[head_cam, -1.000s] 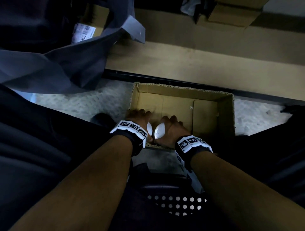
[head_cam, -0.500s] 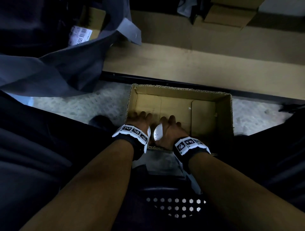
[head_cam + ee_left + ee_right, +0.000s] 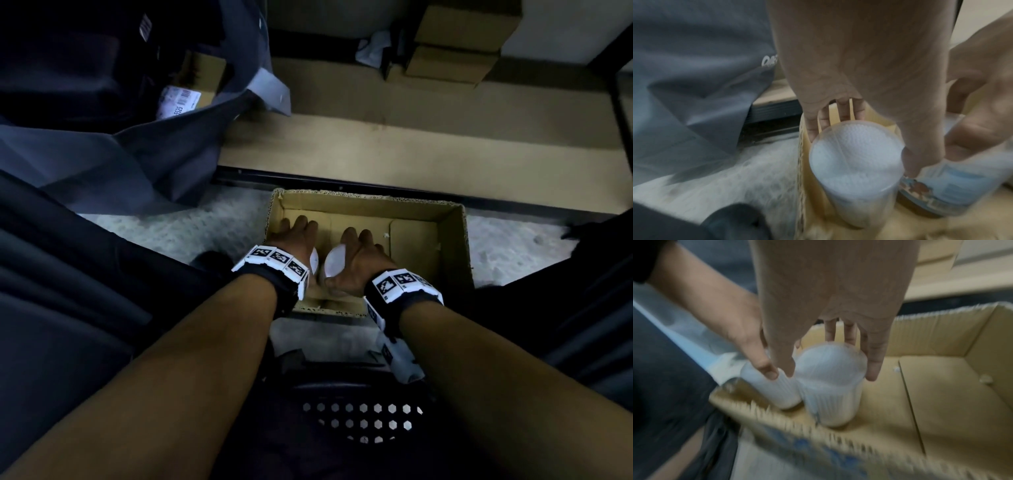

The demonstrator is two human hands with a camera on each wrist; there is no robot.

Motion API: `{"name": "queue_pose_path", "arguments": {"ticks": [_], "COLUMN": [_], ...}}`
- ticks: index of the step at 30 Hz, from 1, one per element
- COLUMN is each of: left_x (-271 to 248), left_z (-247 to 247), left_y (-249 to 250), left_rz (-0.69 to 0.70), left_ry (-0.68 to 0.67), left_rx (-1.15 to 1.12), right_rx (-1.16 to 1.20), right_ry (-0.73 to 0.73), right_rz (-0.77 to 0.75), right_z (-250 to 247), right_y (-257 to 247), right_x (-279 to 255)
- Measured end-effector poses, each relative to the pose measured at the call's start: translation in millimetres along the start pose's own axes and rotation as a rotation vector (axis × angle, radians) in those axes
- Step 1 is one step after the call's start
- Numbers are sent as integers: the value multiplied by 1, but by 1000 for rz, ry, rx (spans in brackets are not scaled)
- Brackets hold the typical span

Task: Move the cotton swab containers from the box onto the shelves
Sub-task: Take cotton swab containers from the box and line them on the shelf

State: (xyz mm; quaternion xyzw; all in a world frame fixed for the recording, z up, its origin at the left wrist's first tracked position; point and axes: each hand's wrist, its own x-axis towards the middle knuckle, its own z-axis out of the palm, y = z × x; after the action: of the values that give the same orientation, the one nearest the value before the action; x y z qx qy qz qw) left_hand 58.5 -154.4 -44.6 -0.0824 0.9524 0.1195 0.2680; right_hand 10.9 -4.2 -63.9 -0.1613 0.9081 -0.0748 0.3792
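A box (image 3: 452, 246) sat on the floor, with a shelf board (image 3: 411, 150) beyond it at twelve o'clock. Two cotton swab containers stood upright and touching in its near-left corner, the left container (image 3: 856, 164) at nine o'clock of the right container (image 3: 830, 379). A bag (image 3: 137, 144) lay at ten o'clock.

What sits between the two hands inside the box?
Two cotton swab containers, side by side, one under each hand; clearest in the right wrist view.

two clear round cotton swab containers, left container (image 3: 856, 164) and right container (image 3: 831, 384), stand upright, touching, packed with white swabs, at the cardboard box's (image 3: 452, 246) 7 o'clock corner.
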Motion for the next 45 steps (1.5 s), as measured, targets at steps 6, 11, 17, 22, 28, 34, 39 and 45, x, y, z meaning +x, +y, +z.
{"name": "queue_pose_path", "arguments": {"ticks": [6,11,17,22,28,34,39,45], "left_x": [-7,-17,-40,-61,-94,-126,-151,-179], "left_z": [-38,-72,-129,-178,-232,-281,-315,-354], "left_y": [5,12,18,17,17,20,21,19], "left_rz": [19,26,46,74,130,157,151,150], "left_ry": [-27,69,147,263,351,483,550,642], "left_rx": [1,64,148,221,171,195,228,270], "right_rx": [-22,-64,-142,-199,-276,-262,-307,-383], "right_ry": [43,159,319,417,515,588,612,678], "right_rz": [-25,-99,-189,-230,-283,-335,-390,-419], "right_z": [-34,-67,-117,-164,-219,-262,-289,-321], "right_y": [-4,-19,-42,-62,-84,-102,-121,-139], "right_x": [-11,-30,-63,-92,-136,-178,-207,-244]}}
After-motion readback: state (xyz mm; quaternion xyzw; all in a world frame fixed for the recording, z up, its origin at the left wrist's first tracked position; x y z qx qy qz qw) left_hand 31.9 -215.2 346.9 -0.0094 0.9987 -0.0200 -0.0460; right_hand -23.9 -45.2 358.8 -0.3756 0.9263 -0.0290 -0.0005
